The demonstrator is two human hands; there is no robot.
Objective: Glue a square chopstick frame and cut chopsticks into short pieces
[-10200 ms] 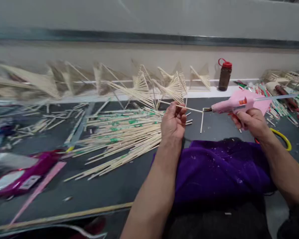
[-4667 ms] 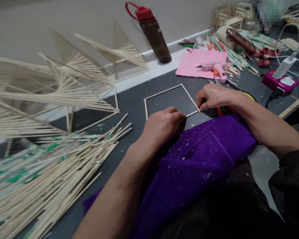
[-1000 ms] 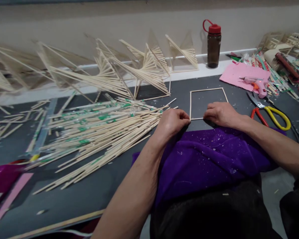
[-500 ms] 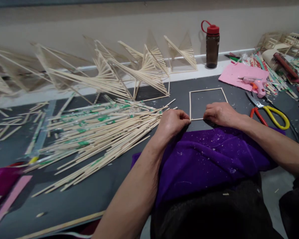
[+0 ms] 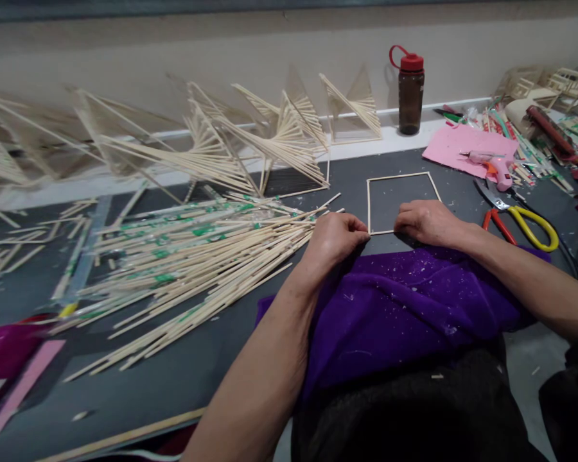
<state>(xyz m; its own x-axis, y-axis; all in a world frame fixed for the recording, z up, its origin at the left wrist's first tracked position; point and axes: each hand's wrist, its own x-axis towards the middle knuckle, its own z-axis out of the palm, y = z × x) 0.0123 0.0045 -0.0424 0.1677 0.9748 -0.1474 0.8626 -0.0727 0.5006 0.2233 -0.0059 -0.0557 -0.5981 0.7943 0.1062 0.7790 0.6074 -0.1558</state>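
The grey table point(image 5: 183, 398) runs across the view, with the pale wall point(image 5: 250, 38) along the top. On the wall's ledge and the table edge, from the far left to just right of top centre, stand twisted stick models point(image 5: 270, 138). The purple cloth point(image 5: 390, 308), flecked with pale bits, fills the lower centre and right. A fanned pile of sticks point(image 5: 212, 256), some in clear and green wrap, lies left of centre.

The square point(image 5: 397, 176), made of 4 sticks, lies flat on the table right of centre, just above the cloth. The left hand point(image 5: 337, 237) pinches its lower left corner between thumb and forefinger. The right hand point(image 5: 424, 221) is curled at its lower side, fingertips touching the stick (its palm hides part of the square, so I cannot tell how firmly it grips).

At the upper right is a pink sheet point(image 5: 446, 146) with the glue gun point(image 5: 498, 168) lying partly on it. Below them, open scissors point(image 5: 532, 228) show 1 red and 1 yellow handle. The bottle point(image 5: 410, 102), brown with a red lid, stands upright on the ledge, left of the sheet. Short offcuts point(image 5: 17, 240) lie at the left edge.
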